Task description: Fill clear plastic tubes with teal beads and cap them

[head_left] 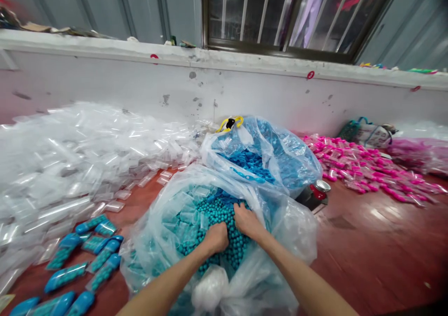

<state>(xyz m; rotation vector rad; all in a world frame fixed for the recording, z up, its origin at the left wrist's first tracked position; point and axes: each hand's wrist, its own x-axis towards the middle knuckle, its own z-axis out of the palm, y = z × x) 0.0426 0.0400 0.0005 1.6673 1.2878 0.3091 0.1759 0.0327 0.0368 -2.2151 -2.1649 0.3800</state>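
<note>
Teal beads [235, 248] fill a large open plastic bag [154, 204], with clear tubes [187, 215] lying on them at the left. My left hand [217, 237] is closed just over the beads, and what it holds, if anything, is hidden. My right hand [246, 220] is a little farther up and to the right, its curled fingers reaching into the beads beside some blue pieces [226, 198]; its fingertips are partly hidden. The hands are apart. Behind them stands a second bag [297, 166] with blue pieces inside.
Clear tubes [77, 152] form a big heap on the left. Bead-filled tubes with blue caps [66, 276] lie at the front left. Pink-capped tubes [364, 169] spread at the right. A silver-lidded jar [320, 188] stands beside the blue bag. A white wall [245, 87] runs behind.
</note>
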